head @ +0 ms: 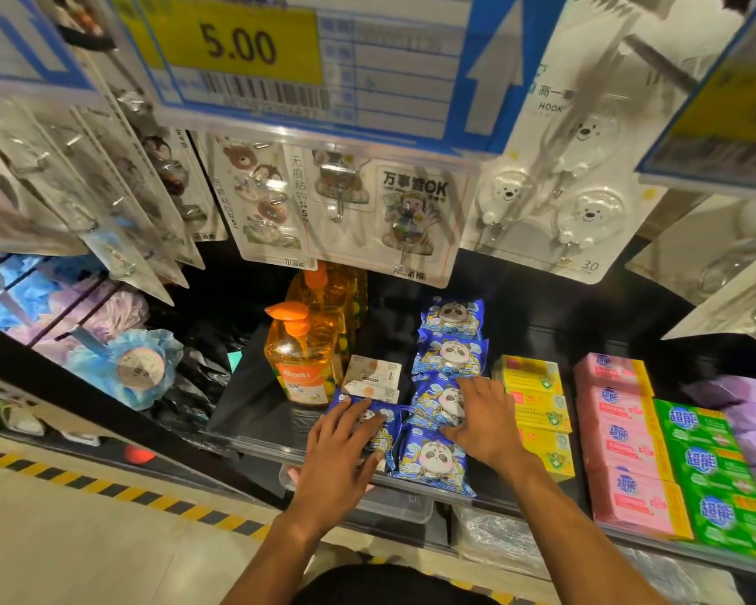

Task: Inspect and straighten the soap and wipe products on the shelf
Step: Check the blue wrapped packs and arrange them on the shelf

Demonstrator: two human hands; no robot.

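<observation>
Wipes first. The odd blue panda pack point(394, 434) is right under my left hand point(345, 447), sitting crooked near the shelf lip point(258, 443), just off to the side of the main panda row point(450, 355). My right hand point(483, 419) is on that row, palm over the second pack from the front, with the front pack point(433, 462) just below my thumb. Both hands are flat with the fingers spread, pressing down and not gripping anything.

How I'd do this bit: keep the right hand planted so the row doesn't fan out, then slide the stray pack with the left, flat-palmed, until its edge is square with the row. These soft packs probably bunch up if you pinch them, so push from the flat side. The front pack looks like it hangs slightly past the lip, so I'd nudge it back too.

Just beyond my left fingertips are some small pale boxes point(369, 377), and past those the orange pump bottle point(302, 364). Don't knock it. Touching the outer side of my right hand are the yellow soap boxes point(542, 412), then the pink bars point(620, 430) and the green ones point(708, 465) further out. Those look tidy enough.
</observation>
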